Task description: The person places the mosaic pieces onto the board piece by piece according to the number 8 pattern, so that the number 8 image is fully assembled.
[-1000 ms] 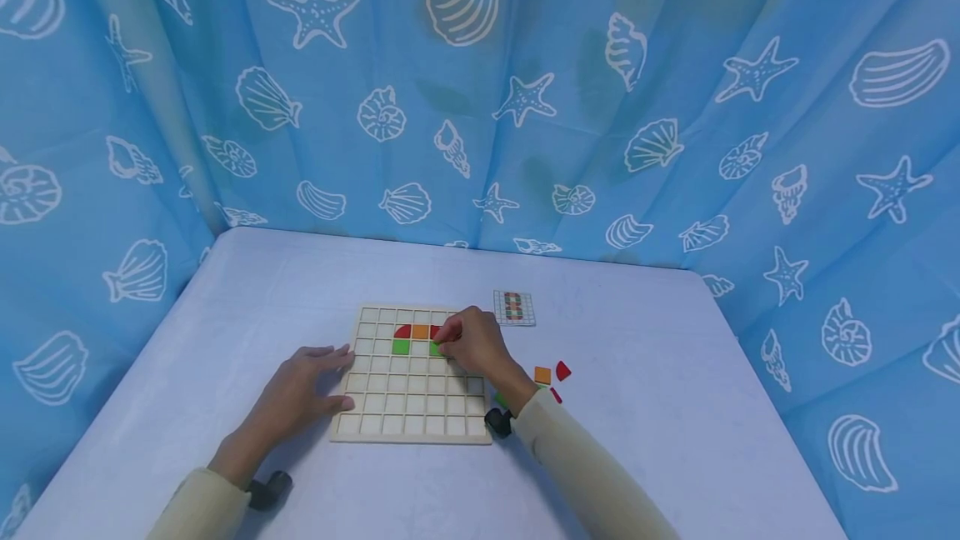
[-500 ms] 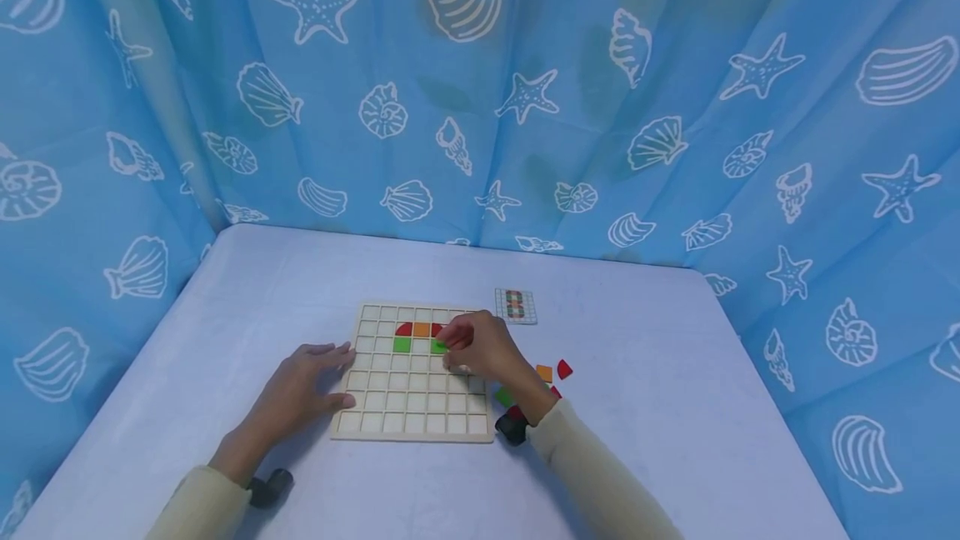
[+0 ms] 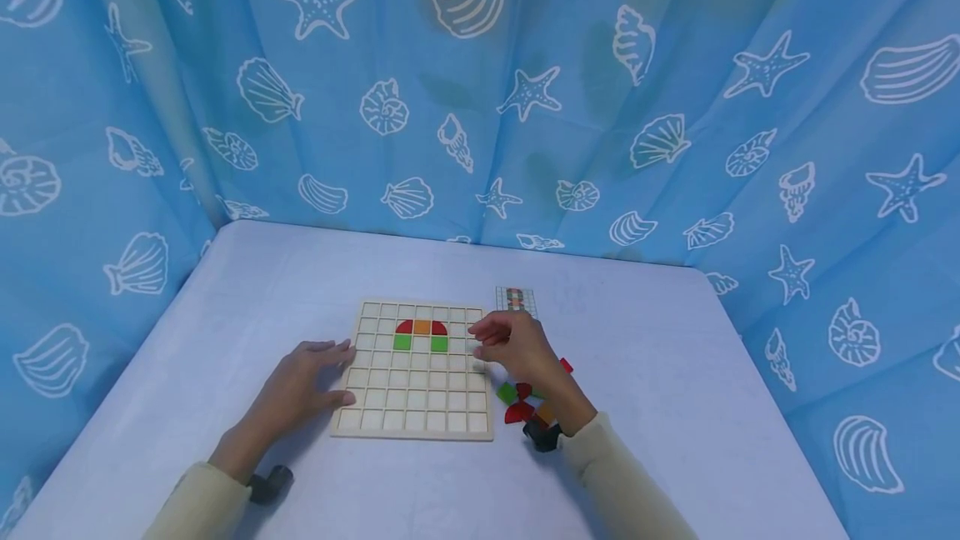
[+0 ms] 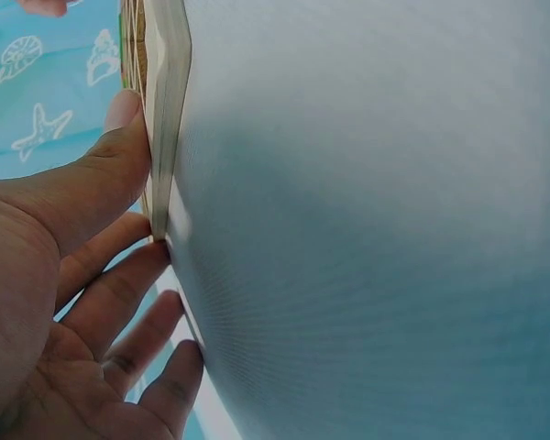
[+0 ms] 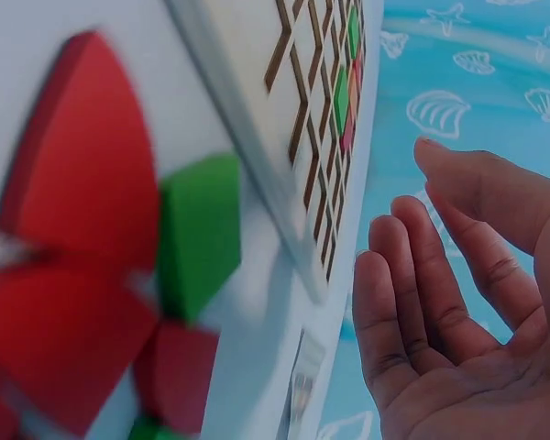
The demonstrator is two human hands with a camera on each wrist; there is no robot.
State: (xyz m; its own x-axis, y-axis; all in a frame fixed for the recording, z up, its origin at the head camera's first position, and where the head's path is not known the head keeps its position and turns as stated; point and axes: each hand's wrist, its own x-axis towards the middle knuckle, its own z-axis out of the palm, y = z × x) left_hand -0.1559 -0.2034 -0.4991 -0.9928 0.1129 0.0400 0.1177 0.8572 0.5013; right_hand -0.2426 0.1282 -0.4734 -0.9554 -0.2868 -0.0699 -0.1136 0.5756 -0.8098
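A wooden grid board [image 3: 416,398] lies on the table. Near its far side sit an orange square [image 3: 422,327] between two red quarter-rounds [image 3: 405,327], with a green square [image 3: 402,342] below each red one. My left hand [image 3: 303,382] rests at the board's left edge, thumb and fingers spread along it; the left wrist view has the thumb [image 4: 110,174] against the wooden rim. Over the board's right edge hovers my right hand [image 3: 525,352]. In the right wrist view its loosely bent fingers [image 5: 376,312] hold nothing, thumb apart from them.
Several loose pieces, including a green one [image 3: 507,393], a red one [image 3: 519,413] and an orange one [image 3: 545,414], lie right of the board below my right forearm. A small pattern card [image 3: 516,298] lies behind the right hand. A blue shell-print curtain [image 3: 480,107] surrounds the table.
My right hand has let go of the right green square, which now lies flat in its cell, and has moved right, off the pieces. The left hand has stayed put.
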